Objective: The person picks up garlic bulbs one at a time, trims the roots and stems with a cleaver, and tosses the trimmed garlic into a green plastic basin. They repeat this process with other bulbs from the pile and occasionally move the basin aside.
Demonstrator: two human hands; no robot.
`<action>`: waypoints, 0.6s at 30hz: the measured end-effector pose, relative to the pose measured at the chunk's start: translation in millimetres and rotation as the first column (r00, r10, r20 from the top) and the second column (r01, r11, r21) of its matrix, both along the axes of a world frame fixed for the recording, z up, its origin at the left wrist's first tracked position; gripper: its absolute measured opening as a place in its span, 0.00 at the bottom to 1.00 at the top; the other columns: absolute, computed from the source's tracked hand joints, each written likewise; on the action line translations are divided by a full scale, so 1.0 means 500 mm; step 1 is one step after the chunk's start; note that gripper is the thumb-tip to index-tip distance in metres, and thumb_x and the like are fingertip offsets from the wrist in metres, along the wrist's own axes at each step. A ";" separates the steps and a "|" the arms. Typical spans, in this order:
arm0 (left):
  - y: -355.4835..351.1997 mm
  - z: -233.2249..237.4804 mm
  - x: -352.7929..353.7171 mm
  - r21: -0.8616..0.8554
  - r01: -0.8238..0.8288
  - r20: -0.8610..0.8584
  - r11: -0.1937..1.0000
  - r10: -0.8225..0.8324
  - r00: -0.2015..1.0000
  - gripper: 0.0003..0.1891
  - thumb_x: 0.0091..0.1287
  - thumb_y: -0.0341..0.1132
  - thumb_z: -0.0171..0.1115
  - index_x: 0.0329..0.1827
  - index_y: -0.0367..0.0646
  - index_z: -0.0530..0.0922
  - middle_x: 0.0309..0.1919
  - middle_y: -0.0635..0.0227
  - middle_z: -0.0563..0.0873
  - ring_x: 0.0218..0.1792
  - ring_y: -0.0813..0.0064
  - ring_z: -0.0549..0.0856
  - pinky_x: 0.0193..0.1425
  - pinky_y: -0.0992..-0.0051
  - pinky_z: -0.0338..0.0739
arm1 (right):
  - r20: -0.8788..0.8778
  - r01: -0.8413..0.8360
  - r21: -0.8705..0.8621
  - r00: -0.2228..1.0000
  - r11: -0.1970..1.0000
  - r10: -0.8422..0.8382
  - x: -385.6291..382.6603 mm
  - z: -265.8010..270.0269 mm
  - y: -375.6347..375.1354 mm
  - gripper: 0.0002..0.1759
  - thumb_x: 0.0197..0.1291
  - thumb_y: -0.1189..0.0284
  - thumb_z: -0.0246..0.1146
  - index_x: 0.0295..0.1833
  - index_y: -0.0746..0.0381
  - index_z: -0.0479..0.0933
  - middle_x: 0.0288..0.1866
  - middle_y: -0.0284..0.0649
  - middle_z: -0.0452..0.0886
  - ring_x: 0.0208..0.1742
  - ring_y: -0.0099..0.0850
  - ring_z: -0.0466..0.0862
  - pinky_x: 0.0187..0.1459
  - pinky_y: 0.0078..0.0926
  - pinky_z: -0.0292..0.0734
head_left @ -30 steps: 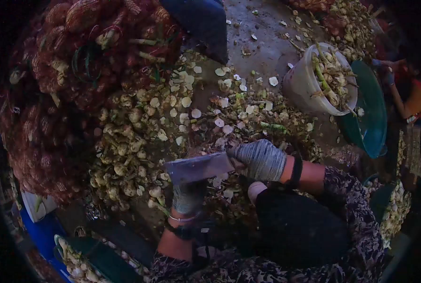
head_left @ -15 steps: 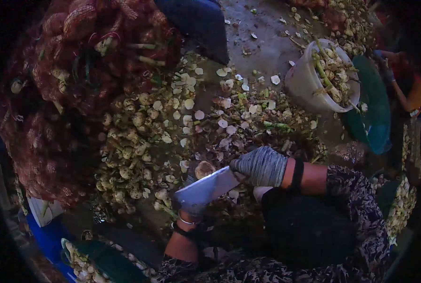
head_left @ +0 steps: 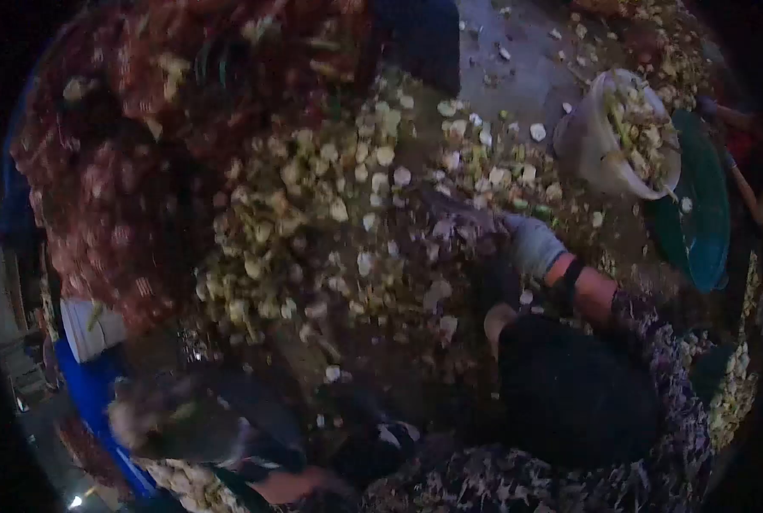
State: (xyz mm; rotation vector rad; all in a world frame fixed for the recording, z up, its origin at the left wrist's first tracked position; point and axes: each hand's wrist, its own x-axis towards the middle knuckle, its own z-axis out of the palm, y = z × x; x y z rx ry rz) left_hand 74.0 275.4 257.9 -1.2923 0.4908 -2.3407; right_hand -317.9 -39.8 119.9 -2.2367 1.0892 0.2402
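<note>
right hand point(head_left: 535, 245) wrapped on blurred knife point(head_left: 464, 214) over scraps point(head_left: 437, 295), long axis slanting up-left in my view | left hand point(head_left: 185, 419) smeared, I can't tell grip, near bulbs point(head_left: 195, 487) | bucket point(head_left: 588, 144) beyond right hand, mesh sacks point(head_left: 108, 231) block far left

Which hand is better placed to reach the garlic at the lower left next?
Left, I'd judge: the left hand, though blurred, is close beside that garlic, while the right hand is across by the trimmings, apparently gripping the knife.
</note>
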 end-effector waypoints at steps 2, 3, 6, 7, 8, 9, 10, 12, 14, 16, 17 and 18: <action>-0.036 0.064 -0.042 0.338 -0.292 -0.448 0.895 0.426 0.786 0.28 0.74 0.51 0.48 0.65 0.36 0.71 0.52 0.47 0.83 0.50 0.50 0.83 0.57 0.55 0.79 | 0.077 -0.008 -0.062 0.997 0.998 0.012 0.010 -0.008 0.017 0.23 0.53 0.67 0.66 0.57 0.59 0.76 0.40 0.53 0.84 0.42 0.54 0.83 0.42 0.44 0.79; -0.074 0.099 -0.062 0.520 -0.351 -0.564 0.779 0.622 0.543 0.26 0.75 0.49 0.48 0.65 0.36 0.72 0.53 0.47 0.82 0.51 0.49 0.83 0.58 0.55 0.79 | 0.074 -0.024 -0.050 0.997 0.998 0.027 0.016 -0.005 0.025 0.23 0.53 0.67 0.66 0.57 0.59 0.76 0.40 0.53 0.84 0.42 0.54 0.83 0.42 0.44 0.79; -0.160 0.161 -0.084 0.907 -0.126 -0.419 0.401 0.835 -0.356 0.23 0.75 0.45 0.48 0.63 0.36 0.74 0.55 0.46 0.82 0.55 0.47 0.82 0.59 0.56 0.78 | 0.096 -0.004 0.044 0.995 0.999 -0.001 0.053 0.023 0.018 0.20 0.56 0.66 0.65 0.54 0.59 0.76 0.39 0.53 0.83 0.41 0.54 0.83 0.41 0.45 0.78; -0.051 0.030 -0.018 0.879 0.234 -0.468 0.416 0.847 0.252 0.20 0.74 0.40 0.48 0.60 0.36 0.76 0.53 0.51 0.83 0.54 0.53 0.83 0.59 0.62 0.78 | 0.090 -0.019 0.015 0.996 1.000 0.017 0.059 0.027 0.018 0.19 0.57 0.65 0.65 0.53 0.59 0.76 0.38 0.53 0.83 0.41 0.54 0.83 0.41 0.46 0.78; 0.031 -0.175 0.049 0.596 0.451 -0.739 0.664 0.673 -0.013 0.21 0.72 0.42 0.52 0.60 0.38 0.76 0.54 0.52 0.83 0.54 0.54 0.83 0.57 0.62 0.79 | 0.080 -0.030 -0.013 0.996 0.999 0.031 0.061 0.029 0.018 0.17 0.59 0.64 0.64 0.51 0.59 0.76 0.37 0.52 0.83 0.40 0.54 0.83 0.41 0.47 0.78; 0.047 -0.290 0.053 -0.098 0.318 -0.639 0.943 0.186 -0.747 0.23 0.69 0.45 0.56 0.60 0.39 0.76 0.55 0.53 0.83 0.53 0.55 0.84 0.55 0.63 0.80 | 0.074 -0.027 -0.013 0.997 1.000 0.028 0.059 0.031 0.018 0.17 0.59 0.64 0.64 0.51 0.59 0.76 0.37 0.52 0.83 0.40 0.54 0.83 0.41 0.47 0.78; 0.056 -0.374 0.037 -0.266 0.059 -0.353 0.962 -0.040 -0.935 0.25 0.66 0.47 0.60 0.60 0.40 0.77 0.55 0.54 0.84 0.52 0.56 0.84 0.53 0.63 0.81 | 0.098 -0.027 -0.020 0.995 0.999 0.029 0.054 0.032 0.021 0.16 0.60 0.63 0.63 0.51 0.59 0.76 0.36 0.52 0.83 0.40 0.54 0.83 0.41 0.47 0.78; 0.030 -0.430 -0.013 -0.179 -0.111 -0.176 0.978 -0.143 -0.974 0.27 0.64 0.50 0.64 0.60 0.41 0.77 0.56 0.55 0.84 0.52 0.58 0.85 0.50 0.64 0.81 | 0.110 -0.022 -0.028 0.994 0.999 0.025 0.039 0.025 0.023 0.15 0.61 0.63 0.62 0.50 0.58 0.77 0.36 0.52 0.82 0.40 0.54 0.83 0.41 0.48 0.77; -0.057 -0.370 -0.078 0.560 0.025 -0.488 0.828 0.354 -0.798 0.30 0.61 0.49 0.68 0.61 0.40 0.76 0.56 0.57 0.84 0.51 0.60 0.85 0.51 0.66 0.81 | 0.045 -0.011 -0.009 0.999 1.000 0.011 0.024 0.020 0.027 0.14 0.63 0.62 0.61 0.49 0.59 0.77 0.35 0.51 0.82 0.39 0.54 0.82 0.40 0.48 0.77; -0.066 -0.405 -0.069 0.570 0.036 -0.517 0.821 0.392 -0.761 0.31 0.59 0.48 0.71 0.62 0.40 0.76 0.56 0.56 0.84 0.52 0.61 0.85 0.52 0.66 0.81 | 0.039 -0.036 0.002 0.999 0.999 0.036 0.015 0.030 0.028 0.14 0.62 0.63 0.61 0.49 0.59 0.77 0.35 0.51 0.82 0.38 0.54 0.82 0.40 0.47 0.78; -0.060 -0.434 -0.061 0.582 0.038 -0.546 0.812 0.425 -0.721 0.33 0.57 0.48 0.74 0.62 0.41 0.75 0.56 0.56 0.84 0.52 0.62 0.85 0.53 0.66 0.81 | 0.039 -0.067 0.016 0.997 0.998 0.067 0.012 0.034 0.030 0.13 0.62 0.64 0.61 0.49 0.58 0.77 0.35 0.50 0.82 0.38 0.53 0.82 0.40 0.46 0.78; -0.045 -0.456 -0.050 0.581 0.042 -0.543 0.813 0.425 -0.724 0.33 0.57 0.48 0.74 0.62 0.41 0.75 0.56 0.56 0.84 0.52 0.62 0.85 0.53 0.66 0.81 | 0.033 -0.067 0.015 0.997 0.998 0.066 0.012 0.031 0.036 0.13 0.62 0.64 0.61 0.49 0.58 0.77 0.35 0.50 0.82 0.38 0.53 0.82 0.40 0.46 0.78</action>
